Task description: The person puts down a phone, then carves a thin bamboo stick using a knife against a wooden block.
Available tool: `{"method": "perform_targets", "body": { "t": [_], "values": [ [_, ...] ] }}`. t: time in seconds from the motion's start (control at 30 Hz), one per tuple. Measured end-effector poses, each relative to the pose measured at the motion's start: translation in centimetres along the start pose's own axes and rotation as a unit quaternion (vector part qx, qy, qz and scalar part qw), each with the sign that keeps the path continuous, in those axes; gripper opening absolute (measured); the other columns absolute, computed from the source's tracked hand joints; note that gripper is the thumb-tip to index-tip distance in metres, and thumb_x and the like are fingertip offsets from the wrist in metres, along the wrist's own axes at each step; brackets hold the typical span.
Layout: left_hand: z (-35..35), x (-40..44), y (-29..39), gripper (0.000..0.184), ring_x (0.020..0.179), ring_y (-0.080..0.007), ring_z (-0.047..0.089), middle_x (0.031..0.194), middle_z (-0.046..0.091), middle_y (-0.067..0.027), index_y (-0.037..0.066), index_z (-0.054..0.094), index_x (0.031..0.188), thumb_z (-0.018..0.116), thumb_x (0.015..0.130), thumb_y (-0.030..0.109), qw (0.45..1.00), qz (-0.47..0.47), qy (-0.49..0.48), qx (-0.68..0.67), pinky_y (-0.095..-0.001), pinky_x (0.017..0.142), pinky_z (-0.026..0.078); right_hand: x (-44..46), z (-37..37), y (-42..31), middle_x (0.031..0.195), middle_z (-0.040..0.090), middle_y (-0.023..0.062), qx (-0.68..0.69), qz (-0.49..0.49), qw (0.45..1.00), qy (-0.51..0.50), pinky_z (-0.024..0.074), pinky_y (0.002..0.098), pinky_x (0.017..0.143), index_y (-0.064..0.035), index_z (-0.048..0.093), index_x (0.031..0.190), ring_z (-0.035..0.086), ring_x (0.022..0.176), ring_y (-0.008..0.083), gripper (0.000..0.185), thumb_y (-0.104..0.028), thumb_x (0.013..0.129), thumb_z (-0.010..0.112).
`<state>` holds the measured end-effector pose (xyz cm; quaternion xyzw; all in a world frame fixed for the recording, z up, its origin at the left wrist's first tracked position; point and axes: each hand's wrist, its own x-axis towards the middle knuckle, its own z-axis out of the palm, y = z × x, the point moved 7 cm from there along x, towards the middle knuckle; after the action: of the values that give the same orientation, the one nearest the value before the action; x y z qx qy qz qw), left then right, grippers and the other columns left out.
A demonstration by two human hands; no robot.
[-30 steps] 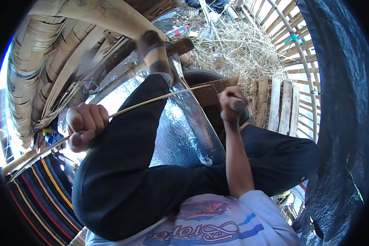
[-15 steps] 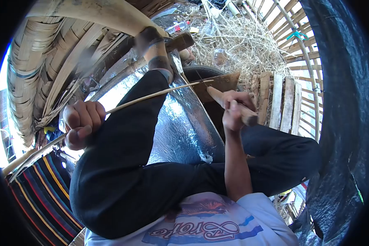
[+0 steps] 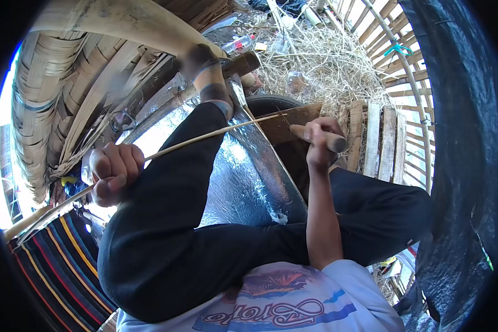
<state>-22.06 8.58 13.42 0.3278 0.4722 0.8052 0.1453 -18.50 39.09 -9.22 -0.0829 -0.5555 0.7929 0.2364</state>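
Observation:
My left hand (image 3: pixel 115 172) is closed around a long thin pale stick (image 3: pixel 205 136), close to my bent knee. From the fist the stick slants up to the right across my trouser leg, and its tail runs back to the lower left. My right hand (image 3: pixel 322 139) grips the thick wooden handle (image 3: pixel 336 143) of a knife. Its narrow dark blade (image 3: pixel 283 115) points up and left and meets or crosses the stick's far tip; whether they touch I cannot tell. Behind the tip is a brown flat board (image 3: pixel 307 113).
A shiny dark sheet (image 3: pixel 232 182) lies between my legs. Straw (image 3: pixel 337 61) and litter, including a plastic bottle (image 3: pixel 239 43), cover the ground ahead. Wooden slats (image 3: pixel 372 138) stand at right, beside a dark tarp (image 3: pixel 459 166). Woven bamboo (image 3: pixel 44 110) and a striped cloth (image 3: pixel 66 260) are at left.
My right hand and the knife have shifted slightly right and up, with the handle lying flatter. The blade is now nearer the stick's tip. My left hand keeps its grip almost in place.

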Motion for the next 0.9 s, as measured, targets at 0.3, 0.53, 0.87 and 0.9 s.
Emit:
{"method": "perform_targets", "body": {
  "t": [0.3,0.53,0.87,0.9],
  "values": [
    [0.0,-0.1,0.0,0.035,0.026,-0.0088,0.017,0.037,0.024,0.0045,0.015,0.02,0.059,0.048,0.071,-0.002,1.0,0.005,-0.005,-0.005,-0.0305,0.035,0.01,-0.2,0.1,-0.5,0.065,0.048,0.0037,0.062,0.028,0.998,-0.015,0.0395,0.0254,0.056,-0.0026,0.051,0.08,0.047,0.058,0.0101,0.007,-0.009,0.081,0.053],
    [-0.3,-0.1,0.0,0.035,0.026,-0.0079,0.019,0.037,0.025,0.0048,0.016,0.021,0.059,0.048,0.073,-0.002,1.0,0.009,-0.006,-0.006,-0.03,0.035,0.01,-0.4,0.9,-0.9,0.064,0.052,0.0052,0.033,0.025,0.999,-0.023,0.0402,0.0252,0.057,-0.0016,0.051,0.077,0.049,0.058,0.0111,0.008,-0.009,0.08,0.053],
    [-0.1,-0.2,0.0,0.036,0.026,-0.0078,0.02,0.037,0.026,0.0049,0.016,0.021,0.059,0.049,0.074,0.0,1.0,0.0,0.011,0.008,-0.0296,0.035,0.01,-0.9,1.3,-2.3,0.061,0.047,0.005,0.078,0.007,0.997,-0.019,0.038,0.0255,0.055,-0.0013,0.05,0.08,0.044,0.055,0.0111,0.006,-0.007,0.077,0.05],
    [0.0,-0.2,-0.1,0.036,0.026,-0.0078,0.02,0.037,0.026,0.0049,0.016,0.021,0.059,0.049,0.074,0.0,1.0,-0.004,0.015,0.006,-0.0296,0.035,0.01,-1.3,1.4,-1.9,0.061,0.047,0.005,0.076,0.013,0.997,-0.019,0.038,0.0255,0.055,-0.0013,0.05,0.08,0.044,0.055,0.0111,0.006,-0.007,0.077,0.05]
  ]
}}
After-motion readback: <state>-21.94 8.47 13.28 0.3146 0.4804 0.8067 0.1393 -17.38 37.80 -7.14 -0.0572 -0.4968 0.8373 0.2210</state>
